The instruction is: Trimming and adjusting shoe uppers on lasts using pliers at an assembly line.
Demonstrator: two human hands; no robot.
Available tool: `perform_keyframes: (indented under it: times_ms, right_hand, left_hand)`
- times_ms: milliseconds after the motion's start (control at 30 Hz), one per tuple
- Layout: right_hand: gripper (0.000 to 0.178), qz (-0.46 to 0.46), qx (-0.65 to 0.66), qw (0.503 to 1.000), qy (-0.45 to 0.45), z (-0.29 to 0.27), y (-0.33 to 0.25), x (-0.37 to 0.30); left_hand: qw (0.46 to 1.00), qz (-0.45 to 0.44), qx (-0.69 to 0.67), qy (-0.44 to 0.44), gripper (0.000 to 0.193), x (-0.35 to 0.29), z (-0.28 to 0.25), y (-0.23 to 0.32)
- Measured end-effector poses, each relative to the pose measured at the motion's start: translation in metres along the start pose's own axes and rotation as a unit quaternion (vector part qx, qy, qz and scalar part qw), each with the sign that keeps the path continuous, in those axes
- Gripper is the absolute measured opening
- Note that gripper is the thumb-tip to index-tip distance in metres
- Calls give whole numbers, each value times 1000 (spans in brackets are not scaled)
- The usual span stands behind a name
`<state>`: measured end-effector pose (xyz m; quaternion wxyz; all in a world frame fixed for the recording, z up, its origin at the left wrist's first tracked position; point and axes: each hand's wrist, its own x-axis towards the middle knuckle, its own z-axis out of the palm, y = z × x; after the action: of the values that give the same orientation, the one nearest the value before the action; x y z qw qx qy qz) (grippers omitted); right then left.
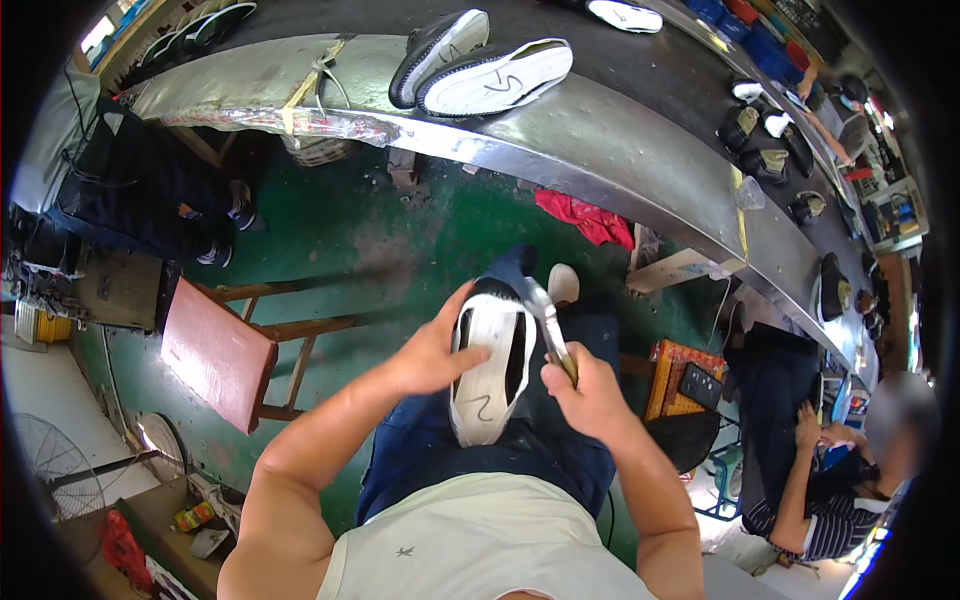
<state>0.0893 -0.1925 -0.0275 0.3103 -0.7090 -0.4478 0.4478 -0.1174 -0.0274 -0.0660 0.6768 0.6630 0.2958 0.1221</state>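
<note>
An unsoled shoe (484, 400) lies bottom up on my lap, its toe pointing away from me. Its underside is white with a dark pen mark, and some black material shows at the far end and inside the right edge. My left hand (435, 350) grips the shoe along its left side, thumb over the underside. In my right hand (585, 390) is a pair of metal pliers (546, 318), held by the handle. The tool's head reaches the shoe's far right edge; whether its jaws pinch the material is hard to make out.
A metal-edged workbench (590, 150) curves across the far side, with a pair of unsoled shoes (495, 80) on it. A stool (215, 355) stands to my left. One person (150, 170) stands far left; another (830, 480) sits at right. A red cloth (585, 217) hangs below the bench.
</note>
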Motion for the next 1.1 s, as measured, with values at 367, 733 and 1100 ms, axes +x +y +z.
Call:
perform_keyframes:
  times_ms: [367,733,1100]
  right_hand:
    - [41,75,134,987,47,55,70,-18]
    - [26,178,252,947,86,-8,148,-100]
    - [42,21,-187,981,-47,-57,104,-126]
  left_hand:
    - [996,-51,12,-66,38,-30,31,-31]
    - [893,-263,-163,-326,76,45,117,-35]
    - [945,-149,-145,-251,100,17,158,-68]
